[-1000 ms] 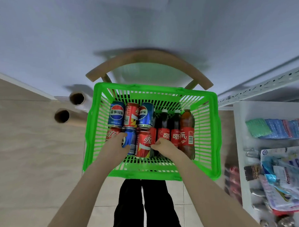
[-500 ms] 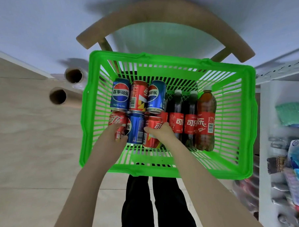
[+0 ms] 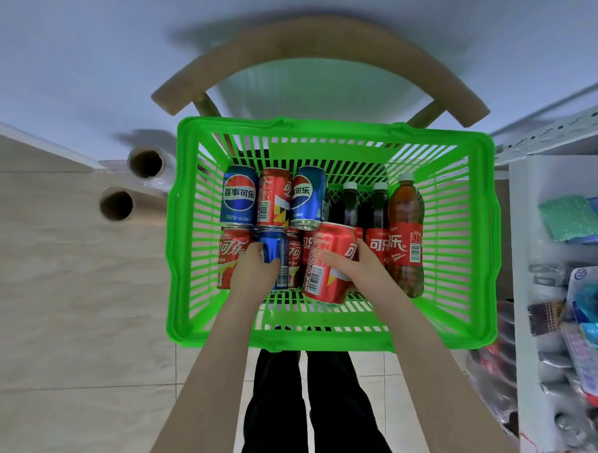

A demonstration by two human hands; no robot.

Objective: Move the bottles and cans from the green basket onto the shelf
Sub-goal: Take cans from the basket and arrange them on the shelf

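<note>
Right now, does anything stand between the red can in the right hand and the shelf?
Yes. The bottles and the basket's right wall lie between the can in the right hand and the shelf; lifting over them should clear.

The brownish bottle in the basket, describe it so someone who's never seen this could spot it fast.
Find the green basket in front of the wooden chair back. Three bottles sit side by side in its right half, next to the cans. It is the amber-brown bottle at the far right; the two dark bottles beside it look nearly black.
</note>
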